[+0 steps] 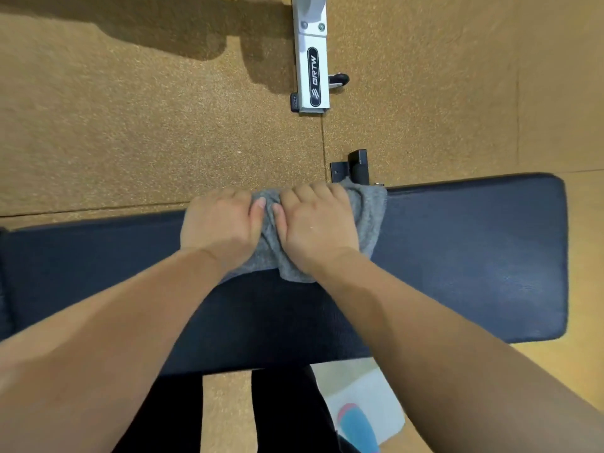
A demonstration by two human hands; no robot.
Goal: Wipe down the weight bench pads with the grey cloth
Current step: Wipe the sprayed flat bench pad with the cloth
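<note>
The left hand (222,223) and right hand (317,223) sit side by side, each grip clamped on the cloth (369,210), fingers curled over the far edge of the bench (474,256). The bench's long axis runs left-right, so the next stroke probably follows it.

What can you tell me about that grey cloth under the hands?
The cloth is grey and fuzzy, like towelling. It lies bunched on the far half of the dark pad, its far edge hanging over the pad's edge. The left hand and right hand grip it side by side, fingers curled over it, hiding much of it.
</note>
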